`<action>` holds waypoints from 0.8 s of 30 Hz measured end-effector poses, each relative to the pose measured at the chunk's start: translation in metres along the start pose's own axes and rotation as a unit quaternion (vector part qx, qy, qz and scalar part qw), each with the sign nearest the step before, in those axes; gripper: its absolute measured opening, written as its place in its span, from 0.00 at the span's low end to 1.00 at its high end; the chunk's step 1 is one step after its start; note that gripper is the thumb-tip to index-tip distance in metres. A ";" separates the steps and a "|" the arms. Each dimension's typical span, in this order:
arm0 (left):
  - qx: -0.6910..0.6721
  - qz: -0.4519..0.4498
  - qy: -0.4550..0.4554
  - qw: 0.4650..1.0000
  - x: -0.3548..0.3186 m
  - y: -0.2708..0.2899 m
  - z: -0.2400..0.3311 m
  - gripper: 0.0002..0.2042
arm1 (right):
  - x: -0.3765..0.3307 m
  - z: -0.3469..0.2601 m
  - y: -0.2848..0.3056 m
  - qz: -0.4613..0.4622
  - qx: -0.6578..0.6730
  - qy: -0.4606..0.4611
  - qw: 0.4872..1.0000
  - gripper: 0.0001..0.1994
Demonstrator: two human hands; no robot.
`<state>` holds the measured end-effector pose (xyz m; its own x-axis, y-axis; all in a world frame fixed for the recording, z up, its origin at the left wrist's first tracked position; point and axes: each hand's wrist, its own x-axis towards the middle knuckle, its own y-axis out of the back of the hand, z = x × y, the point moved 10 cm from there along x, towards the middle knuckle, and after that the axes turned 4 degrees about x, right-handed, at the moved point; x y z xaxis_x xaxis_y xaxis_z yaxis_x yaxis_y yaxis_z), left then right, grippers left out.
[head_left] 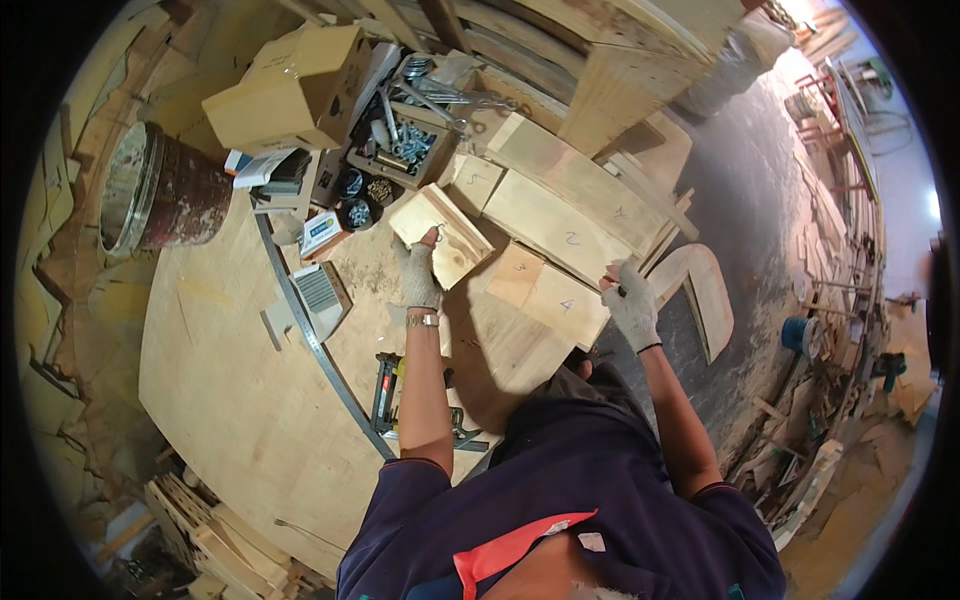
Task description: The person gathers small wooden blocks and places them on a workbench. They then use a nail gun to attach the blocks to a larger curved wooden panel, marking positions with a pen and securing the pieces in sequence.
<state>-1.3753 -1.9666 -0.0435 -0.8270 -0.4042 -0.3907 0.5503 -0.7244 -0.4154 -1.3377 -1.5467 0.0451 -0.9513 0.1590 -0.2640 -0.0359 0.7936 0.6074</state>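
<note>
My left hand (418, 272), in a pale knitted glove with bare fingertips, grips the near left edge of a squarish wooden piece (462, 252). Its thumb lies on the top face, beside a small handwritten mark. My right hand (632, 308), gloved the same way, is closed near the right end of the marked boards; a small dark thing shows at its fingers, too small to name. Between the hands lie a long pale board (545, 222), a small darker panel (515, 272) and a lighter panel (566, 303), each with a handwritten mark.
Left of my forearm lie a nail gun (384, 392) and a long metal ruler (318, 345). Beyond are a tray of screws (410, 145), a cardboard box (290, 88) and a stained bucket (165, 190). A curved wooden part (708, 290) sits at right.
</note>
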 end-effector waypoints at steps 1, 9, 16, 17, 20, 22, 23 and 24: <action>-0.003 0.036 0.026 0.999 -0.002 0.009 -0.008 0.42 | 0.000 -0.005 -0.001 0.001 0.015 -0.009 1.000 0.19; -0.038 0.027 -0.008 0.999 -0.016 0.013 0.000 0.39 | 0.061 -0.164 -0.085 -0.083 -0.005 0.250 0.965 0.22; -0.038 0.035 -0.003 0.999 -0.016 0.008 0.000 0.41 | 0.171 -0.223 -0.202 -0.192 -0.232 0.241 0.922 0.22; -0.042 0.032 -0.006 0.999 -0.015 0.008 0.001 0.42 | 0.175 -0.224 -0.208 -0.190 -0.248 0.249 0.917 0.22; -0.054 0.037 -0.005 0.998 -0.016 0.010 -0.001 0.43 | 0.175 -0.228 -0.222 -0.212 -0.297 0.284 0.887 0.21; -0.050 0.051 -0.003 0.997 -0.019 0.012 -0.002 0.43 | 0.171 -0.228 -0.226 -0.229 -0.314 0.285 0.876 0.19; -0.029 0.048 -0.002 0.998 -0.018 0.012 -0.001 0.45 | 0.167 -0.229 -0.224 -0.224 -0.319 0.292 0.874 0.19; -0.037 0.045 0.001 0.998 -0.019 0.011 -0.003 0.45 | 0.164 -0.228 -0.221 -0.219 -0.331 0.291 0.871 0.19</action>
<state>-1.3535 -1.9657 -0.0430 -0.7738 -0.4645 -0.4307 0.6293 -0.6417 -0.4384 -1.5556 -1.8302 0.0381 -0.7889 -0.5509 -0.2723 -0.4203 0.1604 0.8931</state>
